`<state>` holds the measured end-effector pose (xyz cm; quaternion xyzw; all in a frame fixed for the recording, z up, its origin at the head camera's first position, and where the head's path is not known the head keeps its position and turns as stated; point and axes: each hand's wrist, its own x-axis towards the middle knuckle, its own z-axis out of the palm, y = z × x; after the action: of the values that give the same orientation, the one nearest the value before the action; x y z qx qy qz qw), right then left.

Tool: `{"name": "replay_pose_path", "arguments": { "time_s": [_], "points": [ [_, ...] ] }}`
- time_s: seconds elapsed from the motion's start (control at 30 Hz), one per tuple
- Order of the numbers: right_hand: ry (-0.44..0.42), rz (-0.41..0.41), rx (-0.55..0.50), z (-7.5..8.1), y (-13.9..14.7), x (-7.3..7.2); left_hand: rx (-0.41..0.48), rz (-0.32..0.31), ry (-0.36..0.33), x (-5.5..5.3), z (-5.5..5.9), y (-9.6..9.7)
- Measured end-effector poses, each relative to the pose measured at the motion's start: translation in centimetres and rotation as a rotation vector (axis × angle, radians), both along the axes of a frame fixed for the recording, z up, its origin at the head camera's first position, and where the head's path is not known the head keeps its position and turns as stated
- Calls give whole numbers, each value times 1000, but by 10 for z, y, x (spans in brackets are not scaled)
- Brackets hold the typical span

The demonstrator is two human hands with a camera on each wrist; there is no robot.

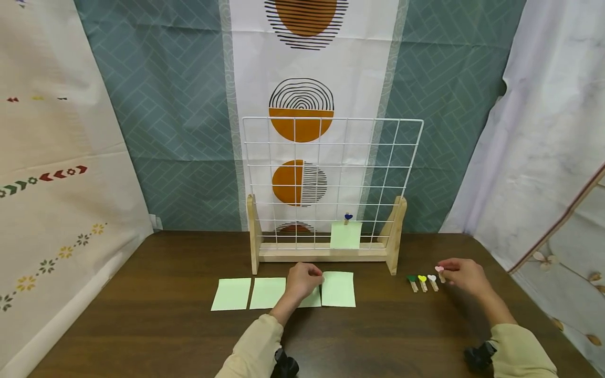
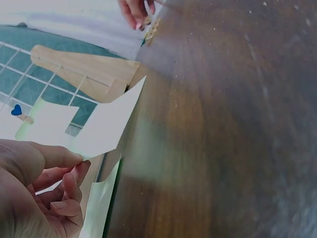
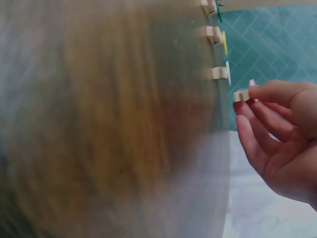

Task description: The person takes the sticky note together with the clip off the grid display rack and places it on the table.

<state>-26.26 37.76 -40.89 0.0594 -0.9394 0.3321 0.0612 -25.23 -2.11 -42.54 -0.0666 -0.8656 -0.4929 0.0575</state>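
My left hand (image 1: 301, 282) pinches the edge of a pale green paper note (image 1: 338, 289) between thumb and finger. In the left wrist view this note (image 2: 111, 121) is raised off the table. Another note (image 1: 311, 300) is partly hidden behind that hand, and two more notes, one at the far left (image 1: 231, 294) and one beside it (image 1: 267, 293), lie to its left. Over on the right, my right hand (image 1: 467, 277) pinches a small wooden clothespin (image 3: 241, 95) with a pink heart on it. Beside it lie three heart clothespins: white (image 1: 433, 283), yellow (image 1: 423, 283) and green (image 1: 413, 283).
A white wire grid (image 1: 331, 186) in a wooden stand (image 1: 326, 258) stands at the table's back. On its lower right hangs a green note (image 1: 345, 236), clipped by a blue heart clothespin (image 1: 347, 218). Fabric curtains (image 1: 175, 131) surround the dark wooden table (image 1: 142, 315).
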Motion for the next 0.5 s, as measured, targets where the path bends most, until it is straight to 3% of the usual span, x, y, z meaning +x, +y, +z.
{"name": "replay_pose_path", "arguments": {
  "time_s": [0.5],
  "points": [
    [-119, 81, -50, -5, 12, 0, -62, -22, 10, 1, 0, 1]
  ]
}}
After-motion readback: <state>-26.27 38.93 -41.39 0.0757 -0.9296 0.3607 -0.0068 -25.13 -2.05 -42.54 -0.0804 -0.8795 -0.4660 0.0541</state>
